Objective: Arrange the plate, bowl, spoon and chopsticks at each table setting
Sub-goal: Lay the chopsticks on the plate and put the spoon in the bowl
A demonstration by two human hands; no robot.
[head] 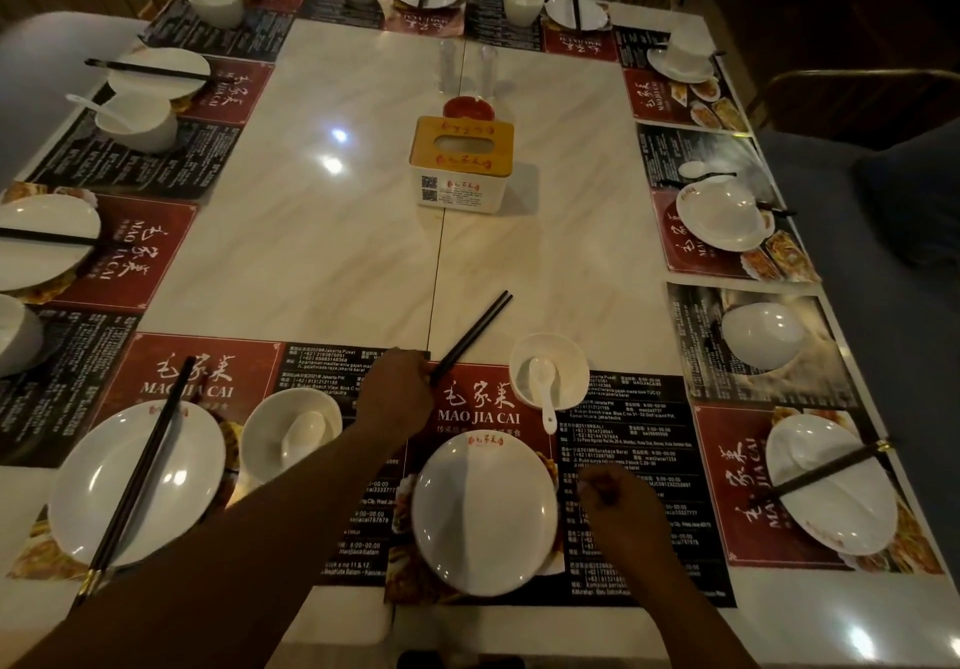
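My left hand (397, 390) grips the near end of a pair of black chopsticks (475, 334), which point away to the upper right over the table. Below them a white plate (485, 512) lies on the red and black placemat (623, 460) in front of me. Beyond the plate stands a white bowl (566, 351) with a white spoon (544, 390) in it, handle toward me. My right hand (618, 504) hovers just right of the plate with its fingers curled and nothing in them.
The near-left setting has a plate (93, 491) with chopsticks (140, 471) across it and a bowl with spoon (291, 432). More settings ring the white table. A tissue box (460, 164) and two clear glasses (467, 68) stand in the middle. At right, an upturned bowl (761, 335).
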